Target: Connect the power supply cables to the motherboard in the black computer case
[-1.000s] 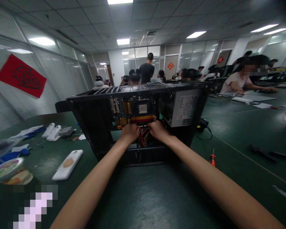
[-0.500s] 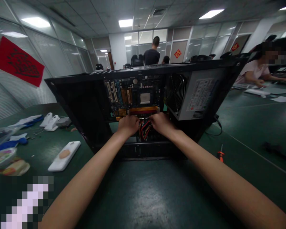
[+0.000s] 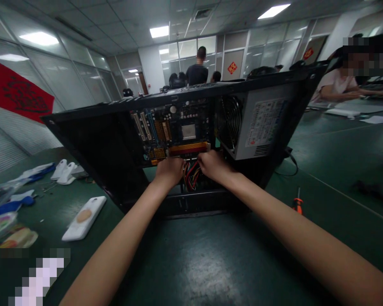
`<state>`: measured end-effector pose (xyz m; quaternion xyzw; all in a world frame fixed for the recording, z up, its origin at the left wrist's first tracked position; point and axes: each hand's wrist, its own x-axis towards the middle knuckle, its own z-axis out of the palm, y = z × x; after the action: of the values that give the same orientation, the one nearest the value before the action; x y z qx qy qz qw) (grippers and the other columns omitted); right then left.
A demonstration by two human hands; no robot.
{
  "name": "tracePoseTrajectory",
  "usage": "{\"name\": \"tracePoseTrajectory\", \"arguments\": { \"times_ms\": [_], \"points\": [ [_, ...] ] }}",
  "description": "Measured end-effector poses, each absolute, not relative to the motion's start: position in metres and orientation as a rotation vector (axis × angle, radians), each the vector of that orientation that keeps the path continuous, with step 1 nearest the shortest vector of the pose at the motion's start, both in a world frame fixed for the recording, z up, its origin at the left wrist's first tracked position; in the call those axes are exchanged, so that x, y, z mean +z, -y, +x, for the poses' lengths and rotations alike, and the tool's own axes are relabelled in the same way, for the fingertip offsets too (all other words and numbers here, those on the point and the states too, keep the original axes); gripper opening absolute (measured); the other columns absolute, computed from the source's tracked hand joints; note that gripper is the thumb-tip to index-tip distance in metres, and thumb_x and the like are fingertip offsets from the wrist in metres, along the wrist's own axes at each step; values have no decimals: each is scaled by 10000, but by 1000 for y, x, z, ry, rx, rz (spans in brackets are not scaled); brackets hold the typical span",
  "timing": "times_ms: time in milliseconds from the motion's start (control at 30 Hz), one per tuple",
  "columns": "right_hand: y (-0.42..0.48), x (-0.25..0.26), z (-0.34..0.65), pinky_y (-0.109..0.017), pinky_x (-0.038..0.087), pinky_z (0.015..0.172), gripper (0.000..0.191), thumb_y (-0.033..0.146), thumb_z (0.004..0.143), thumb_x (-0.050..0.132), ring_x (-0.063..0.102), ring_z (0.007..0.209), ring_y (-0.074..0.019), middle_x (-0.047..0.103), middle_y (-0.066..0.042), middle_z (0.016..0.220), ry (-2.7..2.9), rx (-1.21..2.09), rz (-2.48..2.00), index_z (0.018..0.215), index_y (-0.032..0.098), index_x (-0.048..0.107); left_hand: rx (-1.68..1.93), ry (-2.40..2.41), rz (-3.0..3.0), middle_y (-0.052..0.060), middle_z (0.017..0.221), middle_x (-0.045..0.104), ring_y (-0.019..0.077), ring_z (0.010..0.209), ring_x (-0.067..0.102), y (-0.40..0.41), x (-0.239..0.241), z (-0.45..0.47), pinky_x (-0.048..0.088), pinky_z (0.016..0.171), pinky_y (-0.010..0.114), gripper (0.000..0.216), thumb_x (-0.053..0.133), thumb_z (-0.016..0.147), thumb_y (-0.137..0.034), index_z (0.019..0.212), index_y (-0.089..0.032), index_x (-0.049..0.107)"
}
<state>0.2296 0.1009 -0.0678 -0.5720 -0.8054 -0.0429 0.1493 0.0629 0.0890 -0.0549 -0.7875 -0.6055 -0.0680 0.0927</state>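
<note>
Left hand (image 3: pixel 169 170) and right hand (image 3: pixel 213 165) curl at the motherboard memory slots (image 3: pixel 188 148), grip hidden from me; probably seating work, wanting even pressure.

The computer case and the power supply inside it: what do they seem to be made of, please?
Computer case: likely sheet metal, matt black paint; thin flat panels. Power supply: likely bare grey metal, dull sheen, punched vents.
</note>
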Motion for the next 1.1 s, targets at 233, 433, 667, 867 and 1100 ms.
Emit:
{"name": "tracePoseTrajectory", "arguments": {
  "times_ms": [233, 433, 667, 867, 1100],
  "points": [
    [-98, -68, 232, -294, 429, 714, 258, 181, 930, 471, 693, 897, -239, 740, -145, 966, 2291, -169, -1539, 971, 127, 719, -213, 1780, -2259, 145, 934, 745, 351, 878, 707, -90, -57, 62, 529, 710, 420, 409, 399, 967, -384, 1006, -215, 769],
    [-88, -64, 239, -267, 382, 708, 239, 223, 986, 446, 669, 878, -185, 728, -90, 959, 2215, -196, -1357, 988, 139, 670, -364, 1764, -2224, 101, 897, 748, 324, 853, 705, -86, -56, 56, 501, 686, 374, 382, 413, 974, -429, 1002, -273, 760],
    [-41, -71, 274, -278, 340, 619, 430, 414, 1036, 364, 653, 787, -203, 719, -126, 924, 2396, -578, -1312, 936, 136, 676, -636, 1729, -2142, 84, 955, 734, 259, 861, 677, -28, -67, 40, 459, 708, 335, 383, 365, 1006, -383, 1020, -233, 718],
    [8, -104, 314, -327, 423, 694, 423, 435, 987, 493, 646, 749, -217, 718, -142, 892, 2474, -896, -1054, 1111, 75, 677, -837, 1694, -2052, 82, 1156, 667, 282, 1136, 556, 32, -122, 56, 315, 1097, 546, 320, 379, 1002, -284, 1116, -225, 672],
    [1, -101, 355, -455, 367, 1064, 265, 224, 952, 541, 613, 1070, -242, 719, -117, 1129, 2343, -1148, -620, 1151, 135, 692, -915, 1798, -2056, 149, 1502, 417, 374, 1497, 142, 55, -137, 79, 209, 1191, 610, 479, 416, 982, -344, 1413, -144, 466]
  ]
}}
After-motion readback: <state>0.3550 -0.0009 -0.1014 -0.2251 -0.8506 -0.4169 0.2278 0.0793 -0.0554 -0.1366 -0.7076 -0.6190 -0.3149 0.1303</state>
